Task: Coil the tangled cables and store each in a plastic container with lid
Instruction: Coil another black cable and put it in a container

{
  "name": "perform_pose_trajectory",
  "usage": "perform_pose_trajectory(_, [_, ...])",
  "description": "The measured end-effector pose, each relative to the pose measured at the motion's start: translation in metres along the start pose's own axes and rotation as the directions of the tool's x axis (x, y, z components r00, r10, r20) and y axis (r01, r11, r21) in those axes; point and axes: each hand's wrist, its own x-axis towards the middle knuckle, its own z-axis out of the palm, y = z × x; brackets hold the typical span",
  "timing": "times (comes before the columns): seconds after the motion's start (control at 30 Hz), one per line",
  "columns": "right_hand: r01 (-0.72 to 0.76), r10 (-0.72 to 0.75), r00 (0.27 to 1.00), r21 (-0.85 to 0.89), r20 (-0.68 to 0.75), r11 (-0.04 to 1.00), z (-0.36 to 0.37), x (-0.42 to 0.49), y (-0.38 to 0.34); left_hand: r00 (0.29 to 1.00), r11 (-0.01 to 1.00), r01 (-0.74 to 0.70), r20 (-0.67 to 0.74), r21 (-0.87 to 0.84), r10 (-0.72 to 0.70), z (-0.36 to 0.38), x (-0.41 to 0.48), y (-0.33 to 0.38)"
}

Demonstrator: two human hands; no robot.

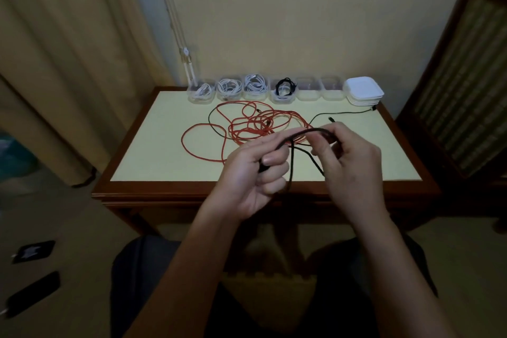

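A black cable (304, 133) arches between my two hands above the table's front half. My left hand (255, 173) grips one end of its loop, and my right hand (348, 156) pinches the other side. The rest of the black cable trails back across the table toward the right rear corner. A tangled red cable (247, 125) lies spread on the yellow tabletop (153, 151) behind my hands. Along the back edge stand several clear plastic containers: three hold white cables (255, 85), one holds a black cable (284, 89), and two are empty (308, 89).
A stack of white lids (363, 90) sits at the back right corner. A wooden chair (461, 77) stands to the right of the table and a curtain (55, 63) hangs at the left. Dark items (33, 293) lie on the floor at the lower left.
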Motion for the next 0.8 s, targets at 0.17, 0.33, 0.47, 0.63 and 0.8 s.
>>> perform_pose_trajectory(0.17, [-0.251, 0.163, 0.949, 0.332, 0.270, 0.909, -0.001, -0.008, -0.011, 0.983, 0.953, 0.100, 0.176, -0.285, -0.051, -0.004, -0.001, -0.004])
perform_pose_trajectory(0.33, [-0.331, 0.197, 0.928, 0.459, 0.316, 0.824, -0.003, -0.015, -0.014, 0.992, 0.956, 0.081, 0.114, -0.283, -0.050, -0.003, -0.002, -0.005])
perform_pose_trajectory(0.47, [-0.302, 0.188, 0.939, 0.435, 0.287, 0.848, -0.008, -0.013, -0.012, 0.998, 0.993, 0.053, -0.025, -0.105, -0.056, -0.003, -0.005, -0.004])
perform_pose_trajectory(0.63, [-0.298, 0.185, 0.940, 0.426, 0.287, 0.854, -0.007, -0.015, -0.015, 0.994, 0.996, 0.067, -0.077, -0.053, -0.071, -0.006, -0.007, 0.001])
perform_pose_trajectory(0.8, [-0.354, 0.293, 0.934, 0.424, 0.205, 0.833, -0.003, -0.016, -0.016, 0.994, 0.998, 0.061, -0.092, 0.004, -0.061, -0.002, -0.008, 0.001])
